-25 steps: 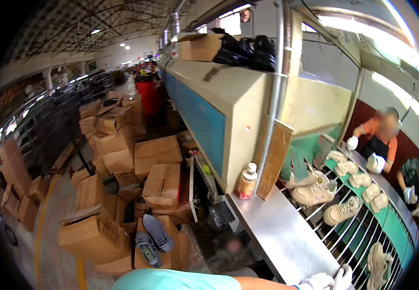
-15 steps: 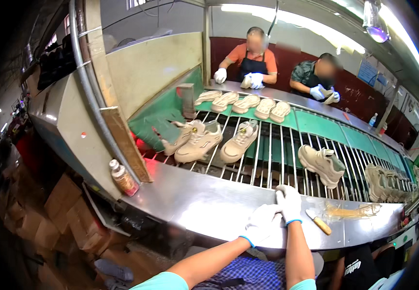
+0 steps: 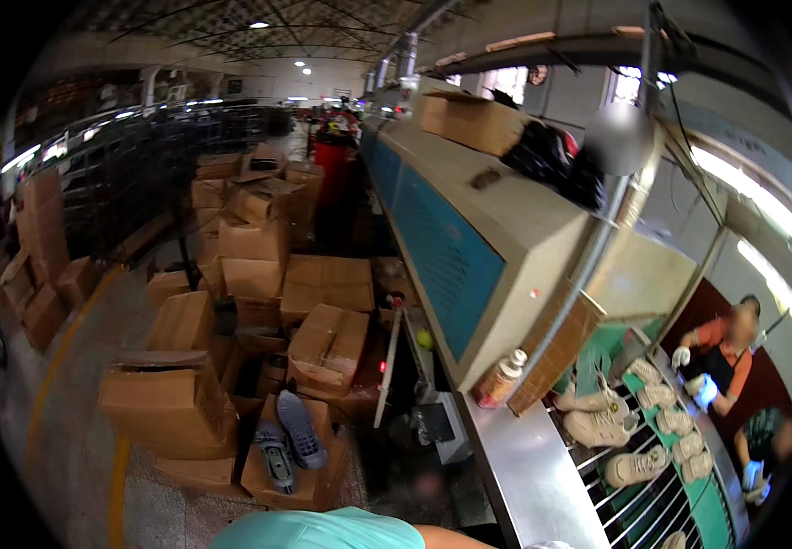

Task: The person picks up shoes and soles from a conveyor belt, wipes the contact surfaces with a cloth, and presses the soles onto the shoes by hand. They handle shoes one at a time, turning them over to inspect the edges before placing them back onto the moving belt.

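Note:
Only a sliver of a white glove (image 3: pixel 547 545), apparently my left hand, shows at the lower edge beside the metal counter (image 3: pixel 538 476); its fingers are hidden. Part of my left forearm (image 3: pixel 451 538) and a light green sleeve (image 3: pixel 318 531) come in there too. My right hand is out of the picture. Beyond the counter, beige sneakers (image 3: pixel 594 426) rest on a rack of metal rods, with another beige sneaker (image 3: pixel 636 467) nearer me. Several beige shoe soles (image 3: pixel 675 422) lie along the green belt behind them.
A bottle (image 3: pixel 500 381) stands at the counter's far end, against the large machine housing (image 3: pixel 542 224). Stacked cartons (image 3: pixel 327 343) crowd the floor at left; a pair of grey shoes (image 3: pixel 300 430) lies on one. Two gloved people (image 3: pixel 721 357) work across the belt.
My view has swung left, to the cartons and machine housing. Both gloved hands, earlier together over the counter, have left the picture except for a sliver of one glove. The knife is out of view.

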